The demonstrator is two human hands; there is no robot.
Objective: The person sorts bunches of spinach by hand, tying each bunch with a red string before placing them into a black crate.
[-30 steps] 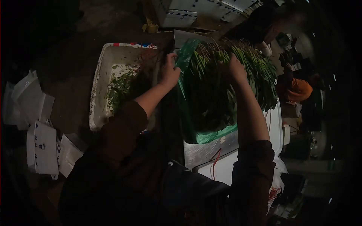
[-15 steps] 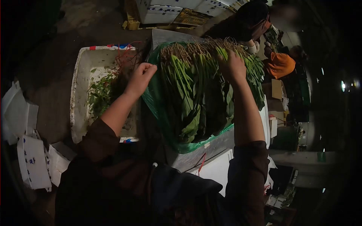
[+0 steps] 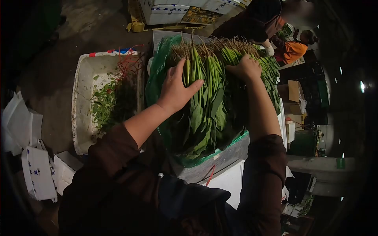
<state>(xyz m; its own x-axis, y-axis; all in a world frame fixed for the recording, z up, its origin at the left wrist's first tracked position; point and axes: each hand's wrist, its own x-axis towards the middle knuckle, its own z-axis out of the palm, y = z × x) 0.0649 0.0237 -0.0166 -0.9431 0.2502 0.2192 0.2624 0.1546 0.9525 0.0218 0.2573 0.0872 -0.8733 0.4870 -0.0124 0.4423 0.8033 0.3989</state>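
A thick row of leafy green vegetables (image 3: 214, 114) lies in front of me, brown roots at the far end and broad leaves toward me. Green plastic bag film (image 3: 155, 78) lies under and around it. My left hand (image 3: 175, 88) rests against the left side of the greens, open, with thumb and fingers spread over the stems. On the right, my right hand (image 3: 247, 67) lies over the stems just below the roots, open, its thumb held apart from the fingers. Its fingertips are partly hidden.
At left stands a white foam box (image 3: 80, 98) with loose leaves and red ties (image 3: 128, 65). White foam pieces (image 3: 37, 173) lie lower left. Large white boxes (image 3: 169, 13) stand at the back. A person in dark clothing (image 3: 252, 23) and another in orange (image 3: 293, 52) are beyond the greens.
My left hand has moved right, from the bag's left edge onto the greens, and its fingers have spread. My right hand has stayed near the roots, its thumb now apart from the fingers.
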